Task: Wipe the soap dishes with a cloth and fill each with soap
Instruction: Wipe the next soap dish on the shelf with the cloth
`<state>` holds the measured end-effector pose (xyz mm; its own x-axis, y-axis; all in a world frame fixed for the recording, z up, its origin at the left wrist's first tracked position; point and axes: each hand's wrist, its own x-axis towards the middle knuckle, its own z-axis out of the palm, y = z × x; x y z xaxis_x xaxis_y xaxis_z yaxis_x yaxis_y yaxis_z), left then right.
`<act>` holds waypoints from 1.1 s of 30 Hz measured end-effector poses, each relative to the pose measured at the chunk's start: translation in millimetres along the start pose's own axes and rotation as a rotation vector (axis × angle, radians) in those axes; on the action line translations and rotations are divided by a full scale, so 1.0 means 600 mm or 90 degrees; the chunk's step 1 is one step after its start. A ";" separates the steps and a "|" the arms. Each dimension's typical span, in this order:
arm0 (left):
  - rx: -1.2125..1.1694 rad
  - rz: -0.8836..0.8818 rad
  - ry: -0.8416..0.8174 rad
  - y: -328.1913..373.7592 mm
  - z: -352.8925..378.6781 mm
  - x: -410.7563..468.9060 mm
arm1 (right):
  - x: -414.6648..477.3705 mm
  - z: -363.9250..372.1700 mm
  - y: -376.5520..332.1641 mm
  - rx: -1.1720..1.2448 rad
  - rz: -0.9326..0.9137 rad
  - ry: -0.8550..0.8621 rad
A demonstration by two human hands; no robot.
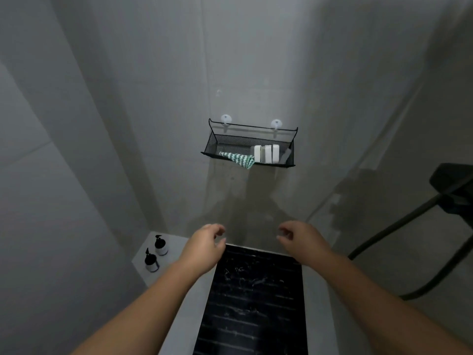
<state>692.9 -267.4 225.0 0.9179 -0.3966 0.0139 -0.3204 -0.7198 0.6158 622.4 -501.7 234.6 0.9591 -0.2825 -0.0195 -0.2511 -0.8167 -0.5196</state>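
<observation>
Fingers (218, 228) of the left hand (204, 248) and right hand (304, 242) are loosely curled, apart, holding nothing. Well above them the wire basket (230, 140) runs side to side. Its striped cloth (238, 158) lies lengthwise nearer the left fingers, and the white blocks (266, 153), soap or dishes, sit nearer the right.

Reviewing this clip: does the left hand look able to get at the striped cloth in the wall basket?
Probably yes. The left hand is empty, below the basket; the cloth drapes over its front rim, with open air between them.
</observation>
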 end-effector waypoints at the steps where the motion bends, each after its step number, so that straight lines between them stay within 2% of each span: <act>1: 0.000 0.000 0.001 -0.003 0.004 0.022 | 0.021 0.003 0.005 0.002 0.000 -0.002; 13: 0.028 -0.038 0.030 0.003 0.005 0.284 | 0.326 -0.036 0.030 0.055 -0.066 -0.010; 20: 0.018 -0.035 0.063 -0.007 -0.010 0.401 | 0.449 -0.054 0.020 0.042 -0.085 -0.035; 27: 0.063 0.073 0.061 -0.039 -0.025 0.546 | 0.519 -0.044 -0.005 0.043 -0.083 -0.014; 33: 0.178 0.180 -0.026 -0.067 -0.021 0.638 | 0.543 -0.012 -0.030 0.024 -0.075 -0.011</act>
<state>1060.1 -383.0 215.6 0.7756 -0.6203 0.1168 -0.6162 -0.7039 0.3533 938.6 -582.9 243.5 0.9838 -0.1766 0.0291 -0.1317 -0.8243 -0.5507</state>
